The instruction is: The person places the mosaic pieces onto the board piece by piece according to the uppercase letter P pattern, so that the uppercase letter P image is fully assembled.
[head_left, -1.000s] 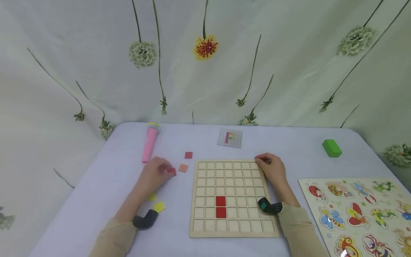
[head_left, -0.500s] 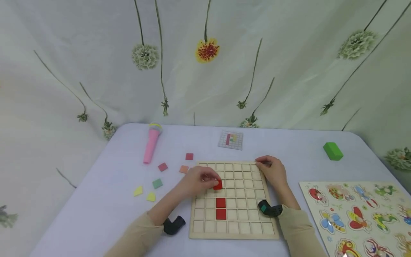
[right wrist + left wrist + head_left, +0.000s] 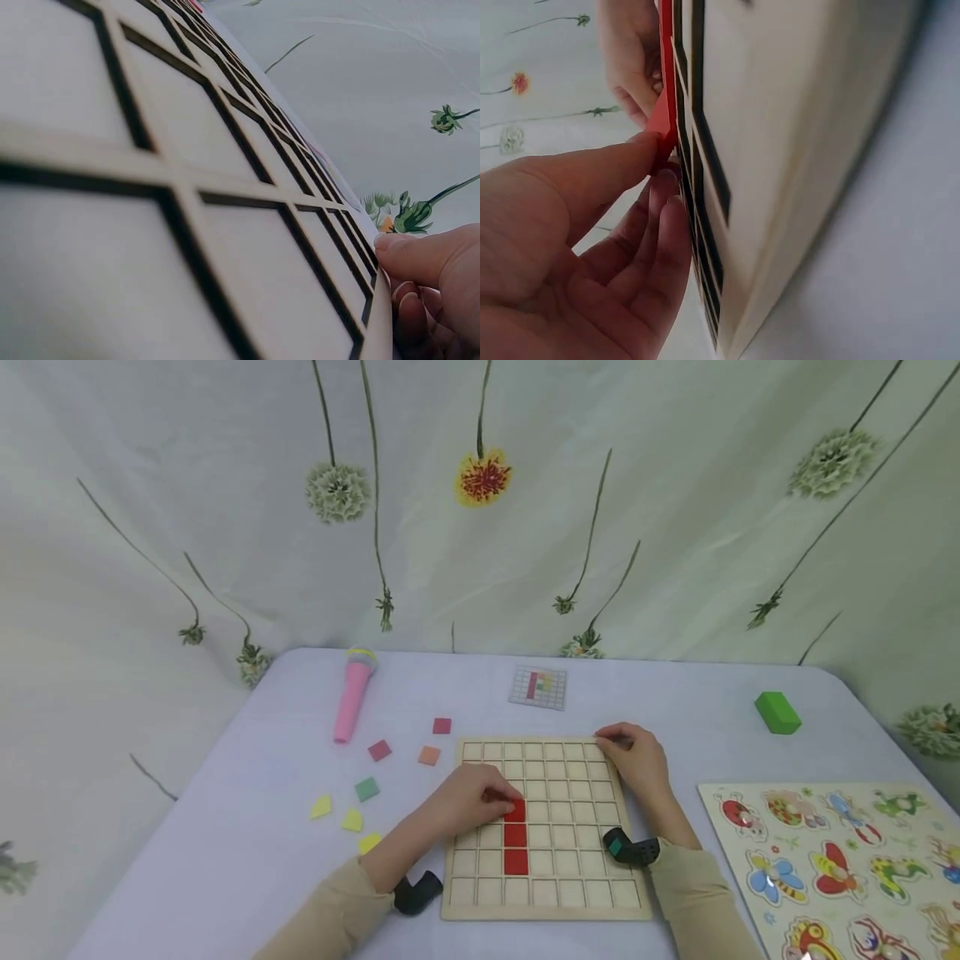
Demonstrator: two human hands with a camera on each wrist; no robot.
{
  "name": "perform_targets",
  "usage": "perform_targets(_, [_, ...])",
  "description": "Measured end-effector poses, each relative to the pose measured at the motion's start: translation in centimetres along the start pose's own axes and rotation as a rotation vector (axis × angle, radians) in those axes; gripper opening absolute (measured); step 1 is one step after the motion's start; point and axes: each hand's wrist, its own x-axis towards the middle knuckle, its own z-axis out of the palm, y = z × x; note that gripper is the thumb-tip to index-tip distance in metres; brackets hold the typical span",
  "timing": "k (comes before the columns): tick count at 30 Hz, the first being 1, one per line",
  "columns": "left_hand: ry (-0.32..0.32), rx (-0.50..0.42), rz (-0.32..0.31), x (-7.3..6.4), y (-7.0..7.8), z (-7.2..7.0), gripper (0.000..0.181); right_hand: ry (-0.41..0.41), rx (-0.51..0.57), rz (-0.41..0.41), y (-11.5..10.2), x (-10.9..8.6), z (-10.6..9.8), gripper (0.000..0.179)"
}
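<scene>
My left hand (image 3: 468, 797) pinches a red square tile (image 3: 515, 812) between thumb and fingers over the wooden grid board (image 3: 555, 912). In the left wrist view this tile (image 3: 658, 126) is tilted, an edge close against the grid. Two more red tiles (image 3: 516, 848) lie in cells of the same column, just nearer to me. My right hand (image 3: 636, 758) holds the board's far right corner; in the right wrist view its thumb (image 3: 409, 255) lies on the rim and fingers curl at the side.
Left of the board lie loose red (image 3: 442, 726), orange (image 3: 429, 756), green (image 3: 367, 789) and yellow (image 3: 321, 807) tiles. A pink toy microphone (image 3: 352, 702) lies behind them. Beyond the board is a pattern card (image 3: 538, 687); rightward, a green block (image 3: 777, 712) and an insect puzzle board (image 3: 817, 852).
My left hand has carried the red tile from the loose pieces rightward over the board, then toward me, to the cell above the two red tiles. My right hand stays at the corner.
</scene>
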Motion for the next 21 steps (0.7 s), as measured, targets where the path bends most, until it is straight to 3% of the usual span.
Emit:
perform_targets(2, [0.007,0.04,0.021,-0.4,0.2,-0.2,0.018,-0.002,-0.001,0.001,-0.1,0.0,0.0,0.015])
perform_targets(5, [0.052,0.025,-0.016,-1.2,-0.4,-1.3,0.022,-0.003,-0.009,0.003,-0.2,0.0,0.1,0.015])
perform_targets(11, [0.347,-0.064,-0.187,-3.3,-4.9,-5.7,0.031,0.0,-0.009,0.007,0.1,-0.3,0.0,0.015])
perform_targets(13, [0.393,-0.081,-0.244,-4.3,-6.4,-7.0,0.033,0.004,-0.009,0.007,0.1,-0.3,-0.1,0.015])
perform_targets(17, [0.357,-0.168,-0.343,-6.0,-8.4,-8.3,0.036,0.004,-0.003,0.005,0.1,-0.3,0.0,0.015])
perform_targets(21, [0.334,-0.186,-0.349,-7.0,-9.5,-8.4,0.039,0.003,0.005,0.0,-0.1,-0.2,0.1,0.014])
